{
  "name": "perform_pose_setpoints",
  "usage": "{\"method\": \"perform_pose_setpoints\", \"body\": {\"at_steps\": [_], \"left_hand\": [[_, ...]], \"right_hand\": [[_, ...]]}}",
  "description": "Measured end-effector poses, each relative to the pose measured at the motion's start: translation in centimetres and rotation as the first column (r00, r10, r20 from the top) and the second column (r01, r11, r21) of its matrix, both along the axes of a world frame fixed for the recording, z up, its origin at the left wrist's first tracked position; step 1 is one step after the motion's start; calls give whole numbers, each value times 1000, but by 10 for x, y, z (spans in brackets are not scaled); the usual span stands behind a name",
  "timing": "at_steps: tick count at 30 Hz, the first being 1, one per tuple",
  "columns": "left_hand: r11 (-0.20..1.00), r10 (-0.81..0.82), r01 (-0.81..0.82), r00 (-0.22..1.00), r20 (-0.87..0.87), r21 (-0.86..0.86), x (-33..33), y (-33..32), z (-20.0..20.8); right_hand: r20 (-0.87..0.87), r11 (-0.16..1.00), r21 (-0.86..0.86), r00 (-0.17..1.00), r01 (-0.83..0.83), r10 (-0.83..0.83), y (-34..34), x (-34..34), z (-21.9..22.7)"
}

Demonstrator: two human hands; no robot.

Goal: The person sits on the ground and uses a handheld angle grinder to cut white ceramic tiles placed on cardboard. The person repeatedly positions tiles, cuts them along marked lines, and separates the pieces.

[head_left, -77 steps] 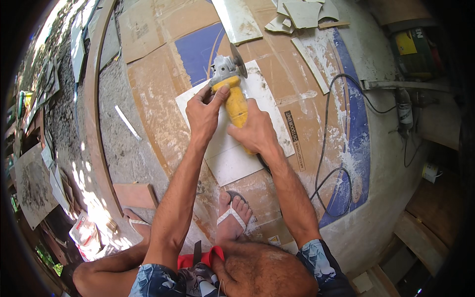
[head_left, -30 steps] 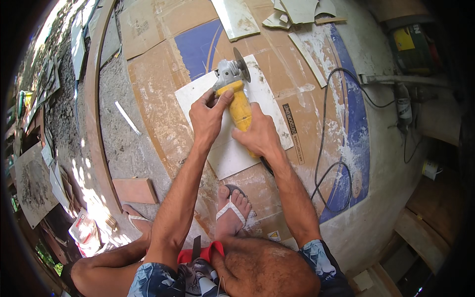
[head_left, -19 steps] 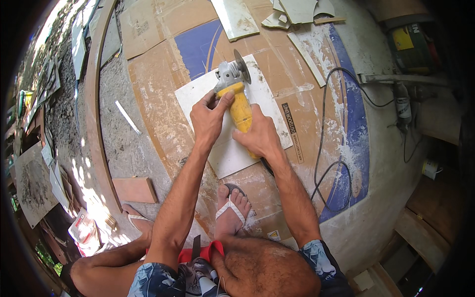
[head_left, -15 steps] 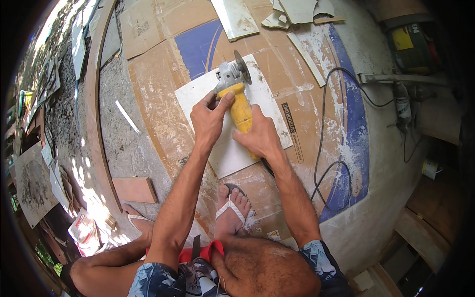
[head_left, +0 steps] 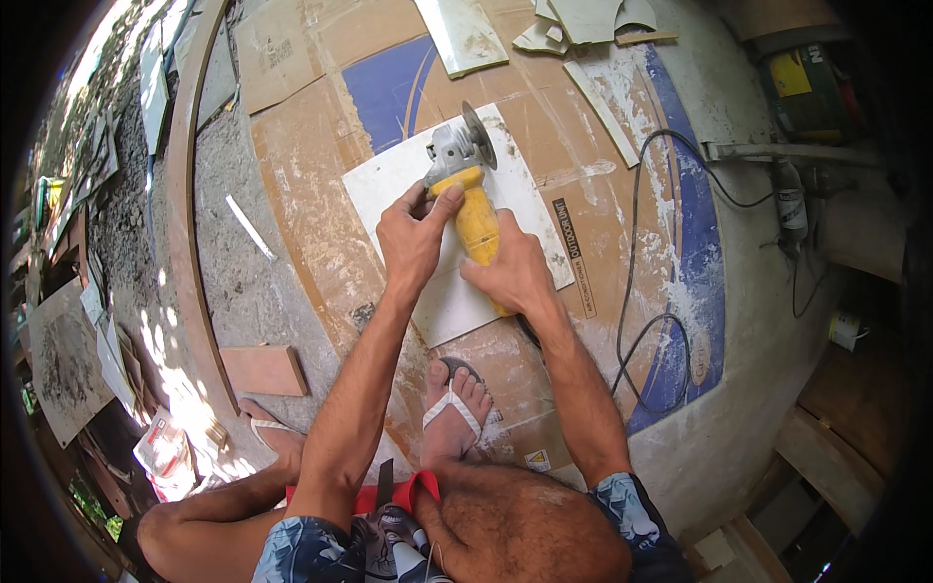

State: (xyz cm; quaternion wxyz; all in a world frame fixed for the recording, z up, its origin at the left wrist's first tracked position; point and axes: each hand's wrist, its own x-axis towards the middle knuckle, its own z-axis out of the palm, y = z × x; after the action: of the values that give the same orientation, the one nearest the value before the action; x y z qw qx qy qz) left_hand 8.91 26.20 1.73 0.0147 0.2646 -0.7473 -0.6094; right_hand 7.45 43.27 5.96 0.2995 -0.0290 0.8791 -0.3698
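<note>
Both my hands are closed round a yellow angle grinder [head_left: 476, 219] with a grey metal head. My left hand [head_left: 412, 238] grips near its head, the thumb laid along the yellow body. Further back, my right hand [head_left: 513, 267] wraps the rear of the body. A thin dark cutting disc [head_left: 479, 134] stands on edge at the far right of the head. Beneath the tool lies a white square tile [head_left: 447, 306], flat on cardboard. Whether the disc touches the tile I cannot tell.
Flattened cardboard [head_left: 321, 194] covers the floor. A black cord [head_left: 630, 262] loops at the right. Broken tile pieces [head_left: 583, 21] and a white tile [head_left: 462, 39] lie at the far side. A reddish block [head_left: 263, 371] sits at the left. My sandaled foot [head_left: 453, 413] is close to the tile.
The grinder and both hands have shifted very slightly; my grip looks the same. The tile and surroundings have not visibly moved.
</note>
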Motion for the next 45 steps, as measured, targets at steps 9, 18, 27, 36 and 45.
{"method": "perform_pose_setpoints", "body": {"at_steps": [9,18,27,36,45], "left_hand": [[1000,2,-2,1000,9,-17,5,5,2],[1000,-28,29,999,33,-7,9,7,7],[1000,-12,12,1000,15,-4,14,10,5],[1000,-16,16,1000,4,-16,18,12,4],[999,-28,28,1000,9,-40,21,14,4]], "right_hand": [[0,1000,9,1000,10,-10,4,6,-2],[6,1000,10,1000,17,-18,8,11,-2],[7,1000,11,1000,15,-15,11,15,0],[24,1000,20,999,21,-22,13,19,-1],[31,1000,21,999,20,-21,16,23,1]]}}
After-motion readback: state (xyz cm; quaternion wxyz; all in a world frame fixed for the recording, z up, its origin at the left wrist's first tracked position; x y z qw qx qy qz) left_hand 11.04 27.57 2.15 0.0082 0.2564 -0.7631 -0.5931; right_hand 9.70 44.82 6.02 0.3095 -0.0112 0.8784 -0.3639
